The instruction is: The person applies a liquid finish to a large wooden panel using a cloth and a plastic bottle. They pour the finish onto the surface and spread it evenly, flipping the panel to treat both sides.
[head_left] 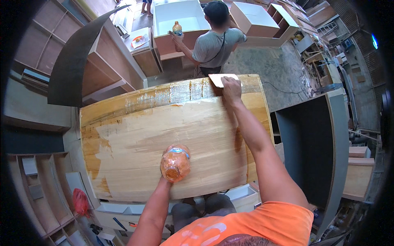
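My right hand (232, 88) grips a flat, pale rectangular spreader (218, 80) against the far edge of a large wooden panel (147, 139). Near the middle of the panel, my left hand (164, 180) is wrapped round a clear plastic bottle (176, 164) with orange-brown residue inside. Most of that hand is hidden behind the bottle. Shiny amber glue-like liquid (184, 91) lies in streaks along the far strip, with several darker lines crossing it. Yellowish smears mark the panel's left and right sides, while its middle looks pale and matte.
Beyond the panel stands a person (213, 45) in a grey shirt, holding another bottle (177, 29) beside a white-lined cabinet (180, 16). A dark curved sheet (76, 61) leans at the left. At the right is an open dark-lined cabinet (305, 151).
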A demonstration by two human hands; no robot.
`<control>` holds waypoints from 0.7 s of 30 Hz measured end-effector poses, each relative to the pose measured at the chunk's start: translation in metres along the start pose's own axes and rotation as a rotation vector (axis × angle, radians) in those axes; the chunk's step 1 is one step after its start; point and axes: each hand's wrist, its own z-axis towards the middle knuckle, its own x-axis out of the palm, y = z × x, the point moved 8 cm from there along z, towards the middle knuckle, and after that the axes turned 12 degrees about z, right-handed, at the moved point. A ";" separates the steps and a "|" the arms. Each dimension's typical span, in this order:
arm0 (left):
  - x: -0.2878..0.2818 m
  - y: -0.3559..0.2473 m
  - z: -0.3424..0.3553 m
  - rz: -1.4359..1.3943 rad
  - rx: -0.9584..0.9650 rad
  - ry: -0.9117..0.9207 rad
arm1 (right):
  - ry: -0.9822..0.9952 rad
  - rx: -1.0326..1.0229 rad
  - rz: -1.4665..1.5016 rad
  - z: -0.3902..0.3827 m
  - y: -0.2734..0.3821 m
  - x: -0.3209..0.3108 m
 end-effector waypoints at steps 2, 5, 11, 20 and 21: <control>-0.056 -0.020 -0.012 0.308 0.296 -0.407 | 0.048 -0.044 0.014 -0.041 0.015 -0.004; -0.097 -0.027 -0.003 0.536 0.481 -0.443 | 0.080 -0.047 0.035 -0.036 0.017 -0.016; -0.013 -0.019 -0.012 0.210 0.156 -0.226 | 0.007 -0.090 -0.035 -0.004 -0.003 -0.008; -0.045 -0.011 -0.002 0.242 0.228 -0.248 | 0.153 -0.042 -0.067 0.000 -0.014 -0.002; -0.046 0.001 -0.001 0.085 0.104 -0.025 | 0.245 -0.005 -0.081 -0.007 -0.018 0.002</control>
